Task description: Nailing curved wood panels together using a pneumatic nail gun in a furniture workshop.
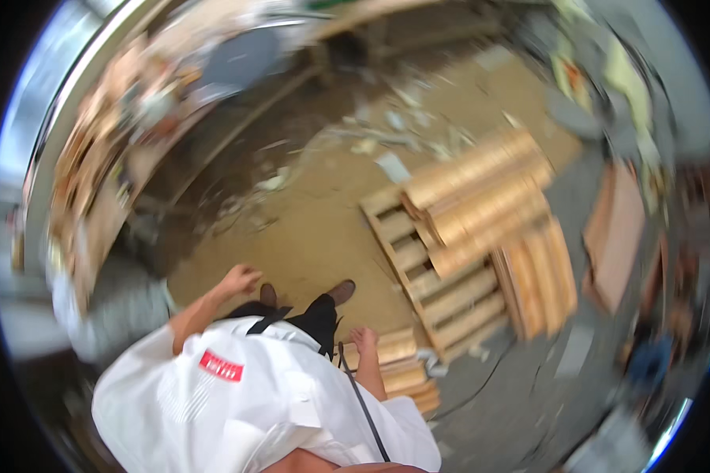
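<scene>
My left hand (241,281) hangs in front of me above the brown floor, its fingers loosely bent and a little apart, with nothing in it. Lower and to the right, my right hand (364,340) is also free of any object, its fingers somewhat blurred. It is nearest to a stack of curved wooden pieces (402,374) beside my right side; whether it touches them I cannot tell. Farther right, a slatted wooden pallet (398,256) carries rows of curved wooden panels (481,185), and another bundle of curved panels (540,276) stands at its near right end.
A long workbench (146,162) curves along the left, with wooden pieces and a dark grey panel (241,59) on it. Scraps (402,138) litter the floor ahead. Brown boards (615,236) stand at the right, and a thin dark cable (481,386) crosses the grey floor.
</scene>
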Demonstrator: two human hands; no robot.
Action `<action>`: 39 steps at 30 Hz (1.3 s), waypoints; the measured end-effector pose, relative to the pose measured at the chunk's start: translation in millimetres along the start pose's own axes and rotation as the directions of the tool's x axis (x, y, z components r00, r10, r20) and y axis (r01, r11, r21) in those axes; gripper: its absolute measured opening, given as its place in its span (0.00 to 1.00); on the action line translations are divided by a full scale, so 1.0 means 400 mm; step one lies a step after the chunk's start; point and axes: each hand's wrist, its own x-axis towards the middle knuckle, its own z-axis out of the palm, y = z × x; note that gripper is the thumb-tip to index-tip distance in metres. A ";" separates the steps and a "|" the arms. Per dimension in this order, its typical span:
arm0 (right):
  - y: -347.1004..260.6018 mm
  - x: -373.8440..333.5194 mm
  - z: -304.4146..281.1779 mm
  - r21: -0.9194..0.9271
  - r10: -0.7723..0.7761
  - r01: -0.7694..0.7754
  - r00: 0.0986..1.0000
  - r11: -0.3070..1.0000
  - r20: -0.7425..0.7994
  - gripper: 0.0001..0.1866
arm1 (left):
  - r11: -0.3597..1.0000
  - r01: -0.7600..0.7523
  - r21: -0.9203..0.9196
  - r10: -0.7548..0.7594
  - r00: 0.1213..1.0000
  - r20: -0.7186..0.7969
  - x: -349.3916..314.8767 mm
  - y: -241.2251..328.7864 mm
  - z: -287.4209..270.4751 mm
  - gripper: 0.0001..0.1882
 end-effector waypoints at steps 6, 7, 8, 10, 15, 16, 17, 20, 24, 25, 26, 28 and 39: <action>-0.188 -0.043 -0.017 -0.241 -0.204 0.201 0.979 0.949 0.016 0.27 | 0.966 -0.099 -0.238 0.033 0.964 -0.263 -0.073 -0.156 -0.058 0.19; -0.208 -0.075 0.005 -0.326 -0.187 0.171 0.982 0.930 -0.018 0.28 | 0.953 -0.115 -0.279 0.031 0.957 -0.288 -0.076 -0.216 -0.073 0.19; -0.219 -0.095 0.036 -0.358 -0.206 0.192 0.979 0.914 0.000 0.28 | 0.942 -0.034 -0.333 -0.081 0.942 -0.326 -0.077 -0.307 -0.087 0.20; -0.221 -0.129 0.081 -0.427 -0.186 0.164 0.983 0.889 -0.009 0.30 | 0.936 0.087 -0.341 -0.225 0.893 -0.389 -0.065 -0.528 -0.091 0.22; -0.169 -0.142 0.228 -0.381 -0.341 0.355 0.934 0.854 0.107 0.23 | 0.781 0.448 -0.435 -0.584 0.772 -0.252 -0.117 -0.850 -0.050 0.33; -0.142 -0.150 0.284 -0.403 -0.334 0.321 0.942 0.857 0.042 0.22 | 0.756 0.483 -0.442 -0.625 0.732 -0.269 -0.125 -0.911 -0.037 0.33; -0.106 -0.144 0.333 -0.400 -0.340 0.329 0.939 0.855 0.046 0.22 | 0.736 0.516 -0.438 -0.659 0.693 -0.291 -0.115 -0.963 -0.046 0.33; -0.019 -0.144 0.504 -0.590 -0.385 0.439 0.895 0.677 0.224 0.23 | 0.680 0.348 -0.646 -0.600 0.771 -0.216 -0.093 -1.042 -0.059 0.29; 0.120 -0.256 0.833 -0.628 -0.354 0.656 0.754 0.418 0.553 0.20 | 0.725 0.175 -0.666 -0.497 0.803 -0.330 0.019 -1.108 -0.159 0.21; 0.147 -0.283 0.922 -0.621 -0.310 0.713 0.701 0.325 0.643 0.18 | 0.634 0.064 -0.770 -0.471 0.822 -0.320 0.028 -1.088 -0.216 0.20; 0.175 -0.317 1.015 -0.589 -0.275 0.783 0.621 0.199 0.734 0.16 | 0.522 -0.044 -0.852 -0.444 0.838 -0.316 0.033 -1.065 -0.274 0.20; 0.207 -0.389 1.180 -0.431 -0.181 0.902 0.424 0.000 0.887 0.15 | 0.590 -0.137 -0.796 -0.377 0.824 -0.422 -0.010 -0.931 -0.441 0.14; 0.460 -0.954 2.113 0.267 0.359 0.926 -0.162 -0.266 0.919 0.15 | 0.534 -0.547 -0.645 -0.191 0.665 -0.722 -0.164 -0.765 -0.845 0.18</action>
